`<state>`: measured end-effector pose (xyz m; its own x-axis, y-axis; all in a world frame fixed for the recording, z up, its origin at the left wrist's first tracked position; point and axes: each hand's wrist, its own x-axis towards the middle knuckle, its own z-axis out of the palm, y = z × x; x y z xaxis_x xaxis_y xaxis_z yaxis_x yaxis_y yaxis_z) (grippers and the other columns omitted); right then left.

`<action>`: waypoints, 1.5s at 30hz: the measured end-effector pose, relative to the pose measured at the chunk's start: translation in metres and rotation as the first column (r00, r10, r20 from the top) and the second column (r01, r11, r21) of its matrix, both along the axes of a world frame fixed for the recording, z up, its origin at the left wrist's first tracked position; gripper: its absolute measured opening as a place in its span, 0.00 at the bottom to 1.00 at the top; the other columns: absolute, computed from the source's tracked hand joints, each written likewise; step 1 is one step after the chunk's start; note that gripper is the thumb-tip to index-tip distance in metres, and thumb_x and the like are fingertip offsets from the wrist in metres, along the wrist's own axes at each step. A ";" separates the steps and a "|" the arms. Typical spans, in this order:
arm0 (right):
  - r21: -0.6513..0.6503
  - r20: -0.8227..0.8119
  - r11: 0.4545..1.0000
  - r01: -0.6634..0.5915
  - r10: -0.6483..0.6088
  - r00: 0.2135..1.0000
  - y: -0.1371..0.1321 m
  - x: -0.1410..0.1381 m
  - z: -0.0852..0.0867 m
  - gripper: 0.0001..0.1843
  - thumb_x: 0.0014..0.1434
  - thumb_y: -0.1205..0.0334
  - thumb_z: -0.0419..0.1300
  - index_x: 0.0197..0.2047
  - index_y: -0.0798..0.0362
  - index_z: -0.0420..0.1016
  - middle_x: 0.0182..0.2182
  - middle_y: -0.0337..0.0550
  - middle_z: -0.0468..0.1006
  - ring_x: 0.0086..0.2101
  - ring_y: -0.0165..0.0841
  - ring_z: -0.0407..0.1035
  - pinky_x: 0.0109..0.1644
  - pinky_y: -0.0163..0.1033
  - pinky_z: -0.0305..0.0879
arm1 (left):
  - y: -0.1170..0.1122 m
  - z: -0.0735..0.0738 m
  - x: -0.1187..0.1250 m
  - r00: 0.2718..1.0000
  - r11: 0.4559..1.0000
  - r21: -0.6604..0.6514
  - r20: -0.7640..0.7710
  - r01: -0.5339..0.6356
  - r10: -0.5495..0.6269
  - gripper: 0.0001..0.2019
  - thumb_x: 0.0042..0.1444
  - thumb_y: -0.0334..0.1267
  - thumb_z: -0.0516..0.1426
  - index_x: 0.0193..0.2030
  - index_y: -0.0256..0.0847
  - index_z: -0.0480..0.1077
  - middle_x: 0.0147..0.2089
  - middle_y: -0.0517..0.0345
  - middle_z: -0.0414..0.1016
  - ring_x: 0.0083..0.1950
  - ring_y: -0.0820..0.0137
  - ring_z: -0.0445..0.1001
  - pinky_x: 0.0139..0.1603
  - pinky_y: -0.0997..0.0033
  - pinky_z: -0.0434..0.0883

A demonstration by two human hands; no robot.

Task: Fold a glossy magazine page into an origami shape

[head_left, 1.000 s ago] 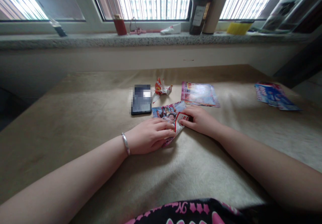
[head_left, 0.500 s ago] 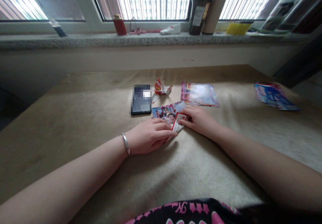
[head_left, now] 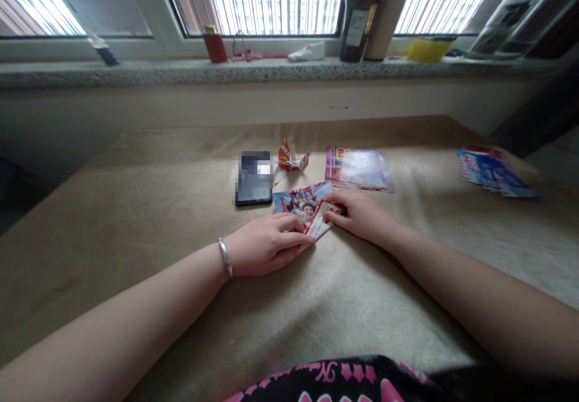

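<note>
left hand: grip narrow, fingertips and thumb closed on the near edge of the printed sheet. right hand: grip narrow too, pinching the white, red-bordered flap at its far corner.

compared with a second ago: near tip of the sheet, then poking out below the left fingers, now turned up and laid over the picture side. lower edge now a straight crease running between the two hands. both hands shifted only slightly, left drawn a little back along the crease. judged from that: one fold made and now being pressed flat.

sheet itself lying on the surface, about midway across, just beside a dark phone. beyond: a small folded paper figure, a pink leaflet, a blue leaflet well apart at right. silver bracelet on left wrist.
</note>
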<state>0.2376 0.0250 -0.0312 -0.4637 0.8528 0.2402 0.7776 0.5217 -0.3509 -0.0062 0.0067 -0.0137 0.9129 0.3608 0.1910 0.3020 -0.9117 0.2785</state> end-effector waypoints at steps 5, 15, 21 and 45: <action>-0.008 -0.010 1.000 -0.013 0.013 1.000 0.000 0.001 0.002 0.07 0.57 0.59 0.57 0.31 0.53 0.70 0.27 0.41 0.72 0.30 0.32 0.63 0.33 0.36 0.55 | -0.001 0.002 0.001 1.000 1.000 0.000 -0.019 -0.002 0.002 0.16 0.59 0.34 0.50 0.54 0.41 0.67 0.49 0.47 0.68 0.50 0.64 0.68 0.49 0.61 0.70; -0.084 -0.032 0.996 0.016 -0.019 0.999 -0.002 0.007 0.007 0.10 0.58 0.59 0.55 0.27 0.53 0.66 0.23 0.38 0.69 0.26 0.29 0.60 0.29 0.34 0.51 | -0.001 0.001 0.003 1.000 0.995 0.095 -0.001 0.003 -0.003 0.16 0.60 0.34 0.49 0.54 0.40 0.66 0.48 0.48 0.71 0.52 0.64 0.67 0.55 0.57 0.67; -0.162 -0.048 0.983 0.088 -0.097 0.994 -0.004 0.009 0.009 0.10 0.59 0.57 0.54 0.30 0.52 0.70 0.24 0.38 0.71 0.25 0.29 0.61 0.28 0.34 0.51 | -0.002 -0.003 0.001 0.998 0.991 0.116 0.026 -0.063 0.060 0.14 0.61 0.33 0.48 0.51 0.40 0.69 0.52 0.46 0.69 0.50 0.65 0.70 0.48 0.63 0.73; 0.058 -0.202 0.998 -0.030 0.041 0.978 -0.004 0.012 0.011 0.05 0.55 0.63 0.56 0.28 0.52 0.65 0.30 0.43 0.71 0.34 0.33 0.64 0.39 0.37 0.60 | 0.001 -0.003 0.000 0.984 0.981 0.088 0.055 -0.174 0.170 0.15 0.55 0.31 0.54 0.51 0.39 0.67 0.54 0.50 0.70 0.57 0.63 0.67 0.63 0.51 0.59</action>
